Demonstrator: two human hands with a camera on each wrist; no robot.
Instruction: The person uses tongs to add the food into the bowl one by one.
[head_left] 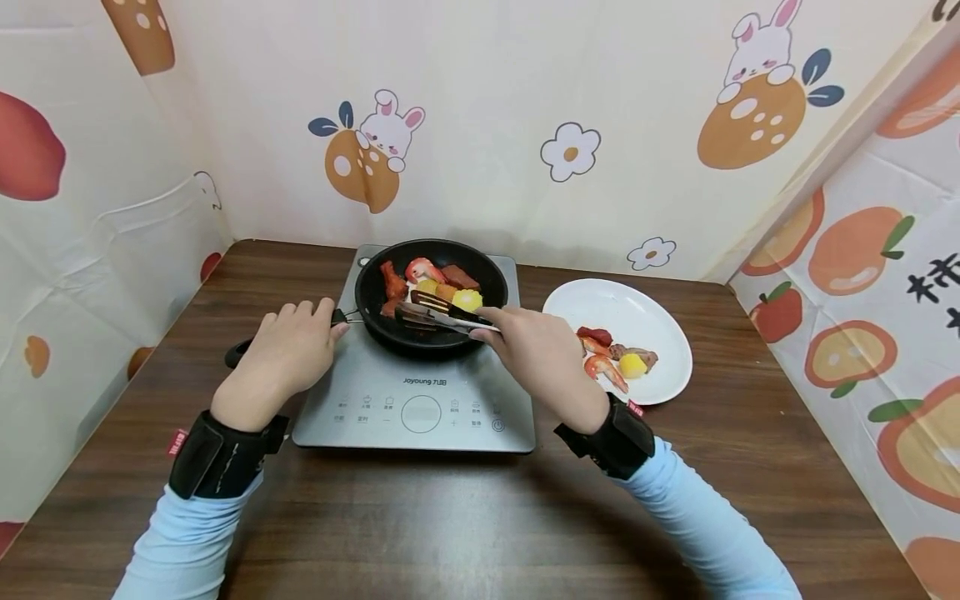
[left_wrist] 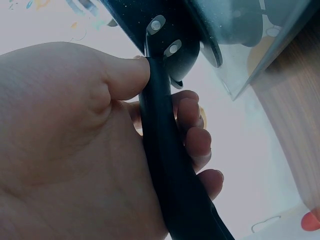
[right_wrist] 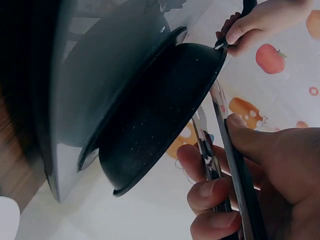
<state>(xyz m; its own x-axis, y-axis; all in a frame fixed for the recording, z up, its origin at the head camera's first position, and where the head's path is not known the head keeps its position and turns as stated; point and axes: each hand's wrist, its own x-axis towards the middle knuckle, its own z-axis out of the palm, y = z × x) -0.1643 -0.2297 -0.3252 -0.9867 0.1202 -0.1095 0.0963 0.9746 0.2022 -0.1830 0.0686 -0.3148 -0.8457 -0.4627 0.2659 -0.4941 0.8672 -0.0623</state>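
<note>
Pale blue sleeves [head_left: 187, 542] are seen at the tabletop's near edge, with black wrist bands above them. The pan handle [left_wrist: 165, 165] is gripped by the left hand [head_left: 288, 354], fingers curled fully round it. Black tongs [head_left: 438, 315] are held pinched narrow by the right hand [head_left: 536, 354], their tips inside the frying pan [head_left: 375, 308] among the food pieces [head_left: 431, 283]. The pan is seated on the induction cooker [head_left: 420, 408], at the middle of the tabletop towards its far edge. For a clean pick, the pan should be kept steady and one piece squeezed gently. A white plate [head_left: 637, 308] with a few pieces is set just right of the cooker; open wood is left along the near edge, while walls close off three sides.
</note>
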